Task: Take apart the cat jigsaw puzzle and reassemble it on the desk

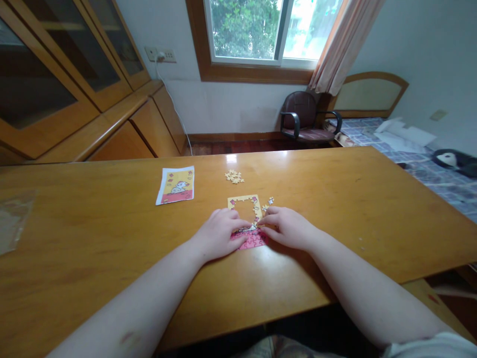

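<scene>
A partly joined jigsaw puzzle (252, 241) lies flat on the table, with a pink lower part and a yellow border around a gap showing the wood. My left hand (220, 233) rests on its left side, index finger and thumb apart and stretched over the pink and white pieces. From the right, my right hand (286, 227) reaches in with its fingertips at a small white puzzle piece (254, 226) on the inner edge. The fingers partly hide that piece. Loose pieces (271, 201) lie just beyond my right hand.
A small pile of yellow puzzle pieces (234, 176) sits farther back on the wooden table (112, 258). To the left lie a printed picture sheet (176, 186) and a clear plastic bag (13, 223). An office chair (303, 117) stands beyond the table.
</scene>
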{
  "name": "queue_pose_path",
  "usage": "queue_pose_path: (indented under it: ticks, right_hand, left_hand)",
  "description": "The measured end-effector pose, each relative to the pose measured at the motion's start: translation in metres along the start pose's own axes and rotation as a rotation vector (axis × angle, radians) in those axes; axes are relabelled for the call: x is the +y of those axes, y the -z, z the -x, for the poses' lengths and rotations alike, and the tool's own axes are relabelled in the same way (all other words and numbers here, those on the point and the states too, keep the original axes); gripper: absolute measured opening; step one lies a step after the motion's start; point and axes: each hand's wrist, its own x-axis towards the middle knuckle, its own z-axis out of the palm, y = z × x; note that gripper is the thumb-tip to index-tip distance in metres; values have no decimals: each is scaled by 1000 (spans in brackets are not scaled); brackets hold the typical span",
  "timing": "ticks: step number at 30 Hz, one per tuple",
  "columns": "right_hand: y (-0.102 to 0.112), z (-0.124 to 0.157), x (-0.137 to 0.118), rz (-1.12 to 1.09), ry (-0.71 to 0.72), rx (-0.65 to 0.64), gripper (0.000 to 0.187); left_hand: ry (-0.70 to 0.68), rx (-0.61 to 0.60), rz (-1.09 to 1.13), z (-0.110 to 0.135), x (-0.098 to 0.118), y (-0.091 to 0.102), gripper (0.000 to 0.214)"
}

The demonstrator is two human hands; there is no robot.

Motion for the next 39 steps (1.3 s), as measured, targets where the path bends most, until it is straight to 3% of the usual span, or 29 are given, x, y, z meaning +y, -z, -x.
queue_pose_path:
  ticks: [11, 16, 21, 29, 39]
  right_hand:
    - [0, -1, 3, 52, -72, 39, 23]
    - [8, 0, 18, 121, -340, 193, 24]
    - [16, 1, 29, 178, -529, 232, 24]
    - [18, 3, 39, 210, -538, 154, 22]
    - [27, 11, 42, 93, -529, 4, 19]
  left_hand:
    - [-7, -15, -4, -1, 0, -1, 27]
    - [-8, -19, -2, 0, 0, 0, 27]
    - [-7, 9, 8, -1, -1, -1, 27]
    - [178, 122, 120, -4, -7, 1, 25]
    - [283, 143, 146, -4, -9, 1, 29]
